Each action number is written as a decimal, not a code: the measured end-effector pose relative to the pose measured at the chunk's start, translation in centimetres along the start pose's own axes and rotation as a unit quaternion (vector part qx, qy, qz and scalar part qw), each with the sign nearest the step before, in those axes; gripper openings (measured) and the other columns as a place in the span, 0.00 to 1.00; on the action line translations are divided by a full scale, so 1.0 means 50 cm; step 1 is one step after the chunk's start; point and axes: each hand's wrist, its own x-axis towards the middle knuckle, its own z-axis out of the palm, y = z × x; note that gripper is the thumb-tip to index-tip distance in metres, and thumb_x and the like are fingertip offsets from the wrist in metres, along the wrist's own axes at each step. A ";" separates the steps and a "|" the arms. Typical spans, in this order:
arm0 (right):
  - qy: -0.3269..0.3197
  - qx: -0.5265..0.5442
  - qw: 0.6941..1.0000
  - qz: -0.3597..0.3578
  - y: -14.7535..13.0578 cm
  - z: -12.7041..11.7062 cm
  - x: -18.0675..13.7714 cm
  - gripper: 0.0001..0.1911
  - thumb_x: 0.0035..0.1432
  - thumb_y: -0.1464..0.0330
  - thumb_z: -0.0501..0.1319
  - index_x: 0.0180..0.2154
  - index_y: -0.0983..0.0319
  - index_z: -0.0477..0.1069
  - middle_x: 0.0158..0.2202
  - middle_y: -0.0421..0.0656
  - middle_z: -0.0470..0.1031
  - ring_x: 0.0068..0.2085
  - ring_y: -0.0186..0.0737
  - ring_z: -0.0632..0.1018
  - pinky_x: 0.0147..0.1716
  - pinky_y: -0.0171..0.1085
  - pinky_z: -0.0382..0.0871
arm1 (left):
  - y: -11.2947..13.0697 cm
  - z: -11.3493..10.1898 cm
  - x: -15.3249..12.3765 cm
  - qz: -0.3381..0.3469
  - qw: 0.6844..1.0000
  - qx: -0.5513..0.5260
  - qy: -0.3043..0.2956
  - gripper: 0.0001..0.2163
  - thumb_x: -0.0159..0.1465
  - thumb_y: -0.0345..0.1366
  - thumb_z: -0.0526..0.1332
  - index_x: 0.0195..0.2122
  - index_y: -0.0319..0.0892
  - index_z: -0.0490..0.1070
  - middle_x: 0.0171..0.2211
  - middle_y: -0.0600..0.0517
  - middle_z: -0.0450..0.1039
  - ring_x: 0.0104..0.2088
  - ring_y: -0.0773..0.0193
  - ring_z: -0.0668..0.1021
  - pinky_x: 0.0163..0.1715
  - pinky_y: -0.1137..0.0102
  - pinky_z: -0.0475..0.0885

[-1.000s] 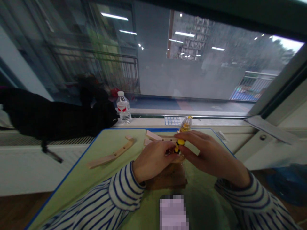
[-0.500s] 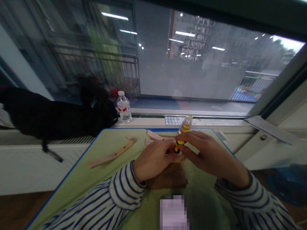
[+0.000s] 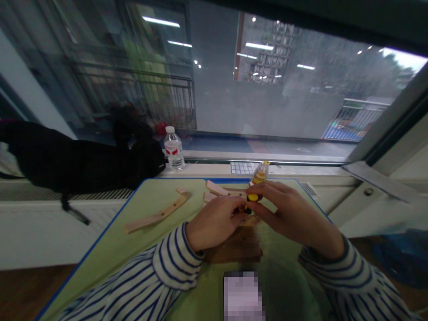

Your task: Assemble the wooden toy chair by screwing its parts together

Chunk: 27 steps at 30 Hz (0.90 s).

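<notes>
Green table (image 3: 112, 250) | angled wooden piece (image 3: 162, 214), left | brown board (image 3: 234, 246), middle | phone (image 3: 242, 296), near side

On our left we see a black cloth bundle (image 3: 87, 162), bag or garment we cannot tell, draped over a slatted grille (image 3: 113, 195), with a strap (image 3: 77, 215) hanging down. Just beside it, a clear water bottle (image 3: 174, 151) with a white cap and red-marked label stands upright on the pale sill (image 3: 207, 169). Farther right on the sill we find a sheet with a blue grid (image 3: 242, 167). Through the wide window (image 3: 227, 107) we make out a grey wall and railings (image 3: 357, 117), with bright light strips (image 3: 161, 21) showing across the glass. Near us lies a phone (image 3: 242, 296), its screen pixelated. On the floor at right we notice something blue and translucent (image 3: 399, 258).
</notes>
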 end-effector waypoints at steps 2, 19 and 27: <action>0.001 0.004 1.000 0.003 0.002 0.003 0.001 0.11 0.63 0.66 0.56 0.46 0.63 0.69 0.42 0.46 0.76 0.43 0.40 0.77 0.43 0.41 0.71 | 0.001 -0.001 0.000 0.001 1.000 0.002 0.000 0.08 0.62 0.30 0.55 0.38 0.44 0.73 0.37 0.52 0.76 0.39 0.61 0.76 0.37 0.69 0.68; 0.008 0.012 1.000 -0.004 -0.005 -0.003 0.000 0.16 0.62 0.69 0.57 0.52 0.63 0.65 0.48 0.47 0.75 0.48 0.39 0.75 0.49 0.40 0.69 | 0.008 -0.009 -0.002 -0.018 1.000 -0.015 0.012 0.07 0.63 0.37 0.58 0.35 0.42 0.73 0.33 0.53 0.75 0.32 0.64 0.75 0.31 0.71 0.65; -0.016 0.012 1.000 -0.010 -0.005 -0.006 -0.001 0.10 0.62 0.72 0.55 0.46 0.62 0.68 0.42 0.44 0.76 0.47 0.39 0.75 0.49 0.40 0.68 | 0.000 -0.006 -0.001 -0.005 1.000 0.013 0.008 0.06 0.63 0.35 0.57 0.35 0.43 0.73 0.33 0.53 0.75 0.33 0.63 0.75 0.32 0.71 0.65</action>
